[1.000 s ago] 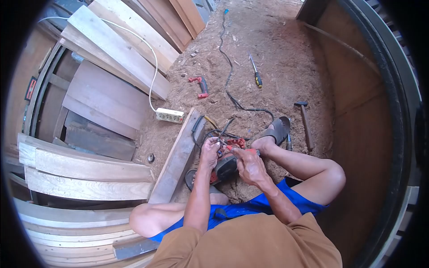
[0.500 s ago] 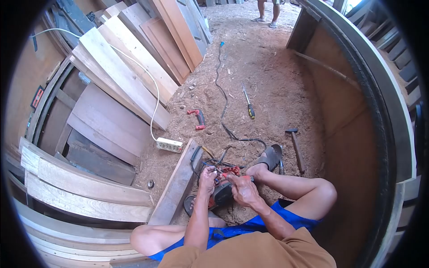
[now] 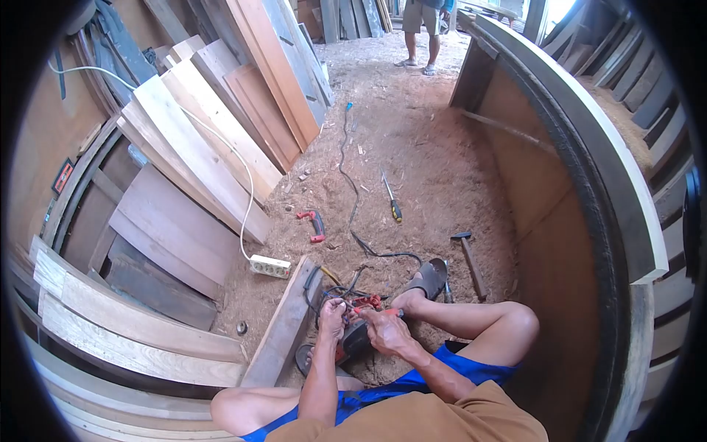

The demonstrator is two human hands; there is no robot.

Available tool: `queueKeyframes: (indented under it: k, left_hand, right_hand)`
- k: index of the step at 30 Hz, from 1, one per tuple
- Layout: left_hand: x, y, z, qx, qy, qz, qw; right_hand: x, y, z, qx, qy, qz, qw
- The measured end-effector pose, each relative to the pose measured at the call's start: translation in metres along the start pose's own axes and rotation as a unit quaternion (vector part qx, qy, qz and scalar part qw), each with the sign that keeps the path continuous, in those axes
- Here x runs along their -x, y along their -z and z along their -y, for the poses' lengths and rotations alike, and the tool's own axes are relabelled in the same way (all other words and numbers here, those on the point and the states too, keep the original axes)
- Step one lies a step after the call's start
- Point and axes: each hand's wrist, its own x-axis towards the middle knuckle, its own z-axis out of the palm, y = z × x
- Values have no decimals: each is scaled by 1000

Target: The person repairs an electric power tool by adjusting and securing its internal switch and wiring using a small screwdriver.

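A black and red power tool point(image 3: 356, 343) lies between my feet, with red parts and loose wires around its far end. Over it, my left hand point(image 3: 331, 320) is closed in a pinch; what sits in the fingertips is too small to name. Close on its right, my right hand point(image 3: 388, 331) wraps round a red-handled tool point(image 3: 398, 313), pointing toward the left fingertips. My grip hides most of that tool, so its kind does not show. A red and black handle cover point(image 3: 317, 226) lies apart on the sawdust ahead.
A screwdriver point(image 3: 395, 208) and a hammer point(image 3: 471, 267) lie on the floor. A white power strip point(image 3: 269, 267) sits beside a wooden plank point(image 3: 283, 324). Boards point(image 3: 199, 140) lean at left; a large curved wooden panel point(image 3: 556, 214) stands at right. Another person's legs point(image 3: 421, 40) show far ahead.
The view has tilted up slightly, so more of the person ahead shows. Both my hands stay together over the power tool, with little visible change in their grip.
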Motion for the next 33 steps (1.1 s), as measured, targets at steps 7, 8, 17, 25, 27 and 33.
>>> queueKeyframes:
  k: [7,8,17,25,27,33]
  left_hand:
    - [3,0,-3,13,-4,14,1000]
    - [3,0,-3,15,-5,15,1000]
    - [6,0,-5,23,0,16,1000]
    - [4,-1,-3,20,6,10,1000]
    - [3,1,-2,12,-4,10,1000]
    - [-1,7,3,2,-14,19,1000]
  right_hand:
    - [1,-5,-2,1,24,-21,1000]
    - [2,-5,-2,3,27,-22,999]
    - [1,-11,-7,3,57,-52,997]
    - [2,-5,-3,3,24,-13,1000]
    - [3,-1,4,5,16,-5,1000]
    - [1,-5,-3,2,23,0,1000]
